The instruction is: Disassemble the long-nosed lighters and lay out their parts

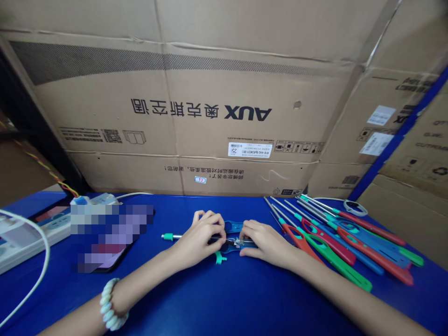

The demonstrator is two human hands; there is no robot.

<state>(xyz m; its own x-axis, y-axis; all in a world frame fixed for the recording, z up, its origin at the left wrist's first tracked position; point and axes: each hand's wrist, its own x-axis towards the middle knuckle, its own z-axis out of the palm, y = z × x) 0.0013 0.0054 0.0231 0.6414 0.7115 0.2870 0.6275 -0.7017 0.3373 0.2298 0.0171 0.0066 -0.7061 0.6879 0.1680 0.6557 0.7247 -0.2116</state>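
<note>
A partly open blue stick lighter (pixel 229 247) lies on the blue tabletop between my hands, with internal parts showing. My left hand (pixel 201 238) is closed, its fingertips pinching at the lighter's middle. The lighter's metal tube with a green collar (pixel 168 236) sticks out to the left from under that hand. My right hand (pixel 264 242) is closed around the right end, hiding much of it. Just behind the lighter, a separate blue handle half (pixel 233 227) lies near both hands' fingertips. A small green trigger-like piece (pixel 220 258) sits right below my left fingertips.
Several stick lighters (pixel 346 261) in red, green, blue and orange lie piled at right. To the left are a phone (pixel 115 252), partly blurred, a white power strip (pixel 58 226) and a white cable (pixel 45 261). A large cardboard sheet (pixel 196 135) stands behind the table.
</note>
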